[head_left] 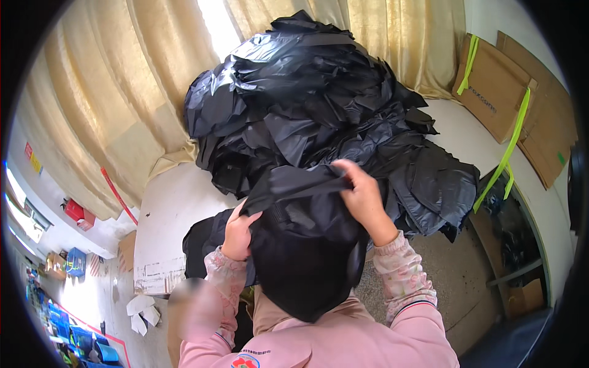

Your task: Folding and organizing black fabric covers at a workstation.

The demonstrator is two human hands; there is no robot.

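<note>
- Currently in hand: one limp, matte-black piece of thin sheet fabric (307, 270), stretched between both hands above the lap, its upper edge raised as a folded band, its lower part hanging in a rounded drape.
- Left hand (238, 234): fingers closed on the left end of the band.
- Right hand (367, 199): thumb and fingers pinched together on the band's right end.
- Main stock: one tall, loose heap of black, partly glossy sheet pieces (307, 92), piled on a pale, flat-topped table (162, 211) just beyond the hands.
- Side stock: dark, flat-lying fabric (205, 239) at the near table edge, left of the held piece; partly hidden, number of pieces not determinable.
- Progress, as judged: one piece is being handled and is not yet laid down; its handling appears unfinished.
- Remainder, as judged: many similar pieces are left in view, but whether the heap is finished or awaiting handling cannot be told; no separate finished stack can be identified with certainty.
</note>
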